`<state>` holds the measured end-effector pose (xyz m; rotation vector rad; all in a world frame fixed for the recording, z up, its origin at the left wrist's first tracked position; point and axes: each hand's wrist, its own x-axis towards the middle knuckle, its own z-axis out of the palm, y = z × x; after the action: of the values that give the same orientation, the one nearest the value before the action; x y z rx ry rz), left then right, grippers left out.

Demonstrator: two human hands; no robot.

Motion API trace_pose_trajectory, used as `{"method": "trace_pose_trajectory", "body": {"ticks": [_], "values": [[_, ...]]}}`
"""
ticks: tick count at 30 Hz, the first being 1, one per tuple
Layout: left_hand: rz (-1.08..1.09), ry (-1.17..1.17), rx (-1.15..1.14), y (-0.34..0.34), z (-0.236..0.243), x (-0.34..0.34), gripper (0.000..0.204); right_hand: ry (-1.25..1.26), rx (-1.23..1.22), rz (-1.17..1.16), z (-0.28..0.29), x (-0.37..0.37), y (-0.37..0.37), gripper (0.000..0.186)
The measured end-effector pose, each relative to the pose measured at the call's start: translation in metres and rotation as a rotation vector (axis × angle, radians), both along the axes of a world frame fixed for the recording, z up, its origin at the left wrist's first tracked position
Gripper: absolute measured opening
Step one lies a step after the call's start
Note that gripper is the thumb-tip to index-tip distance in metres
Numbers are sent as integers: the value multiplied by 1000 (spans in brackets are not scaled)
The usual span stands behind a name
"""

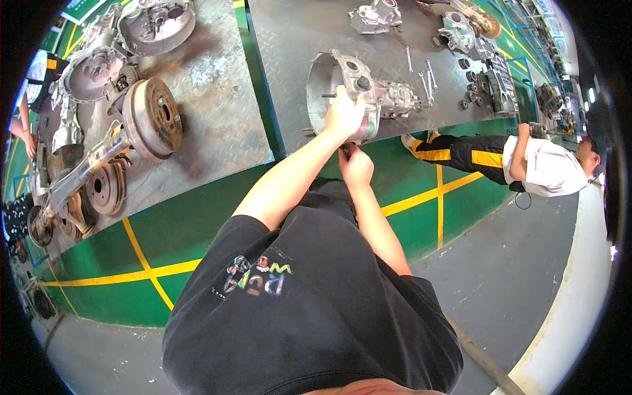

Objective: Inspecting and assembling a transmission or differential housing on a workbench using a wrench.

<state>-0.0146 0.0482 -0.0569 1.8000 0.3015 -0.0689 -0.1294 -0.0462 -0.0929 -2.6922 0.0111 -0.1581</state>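
1. The left hand [343, 113] was closed over the near rim of the gearbox housing [359, 95].
2. The housing lay on the right steel table [296, 39], at its near edge.
3. The right hand [356, 166] was below the table edge; whether it held anything could not be told.
4. Wrenches [426, 78] lay to the right.
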Motion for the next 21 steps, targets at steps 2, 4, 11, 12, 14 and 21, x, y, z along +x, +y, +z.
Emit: {"method": "trace_pose_trajectory", "body": {"ticks": [2, 4, 11, 12, 14, 21], "values": [[14, -13, 21, 1, 1, -1, 45, 55, -11, 4, 8, 5, 1, 23], [14, -11, 19, 2, 4, -2, 46, 157, 26, -47, 23, 5, 6, 22], [-26, 42, -26, 1, -3, 1, 44, 106, 50, -19, 1, 4, -2, 20], [-21, 25, -31, 2, -5, 1, 44, 106, 49, -18, 5, 5, -1, 20], [-20, 7, -35, 2, -2, 0, 44, 210, 21, -33, 11, 6, 1, 19], [13, -11, 2, 0, -2, 0, 45, 82, 91, -62, 2, 5, -1, 22]]}}
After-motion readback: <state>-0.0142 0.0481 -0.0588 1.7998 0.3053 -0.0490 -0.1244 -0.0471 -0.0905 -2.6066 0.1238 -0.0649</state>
